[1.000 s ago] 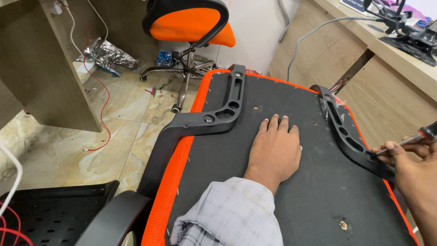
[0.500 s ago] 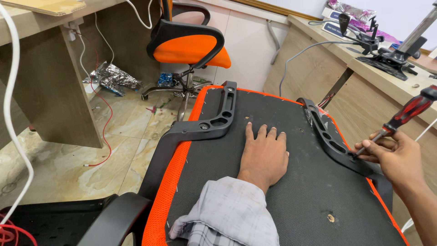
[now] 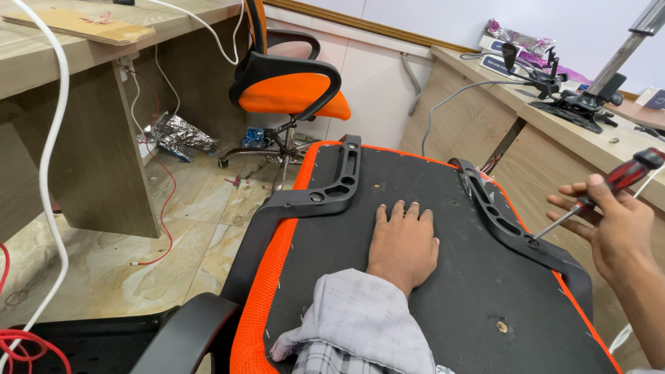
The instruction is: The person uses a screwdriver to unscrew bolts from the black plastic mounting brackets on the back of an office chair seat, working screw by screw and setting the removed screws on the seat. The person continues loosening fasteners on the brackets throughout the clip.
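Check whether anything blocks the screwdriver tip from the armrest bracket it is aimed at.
Nothing visible does. The right hand holds the screwdriver with its tip at a hole in the right armrest bracket; the left hand lies flat, apart.

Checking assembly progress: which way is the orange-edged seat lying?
Underside up: the black fabric bottom faces the camera, black plastic armrest brackets on top.

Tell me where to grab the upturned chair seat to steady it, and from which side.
Judging by its pose, grip the black armrest bracket on the chair seat, coming from the floor side on the left. It stands proud of the flat black underside and has open slots for fingers. The left hand only presses flat on the panel; the right hand works the screwdriver at the other bracket.
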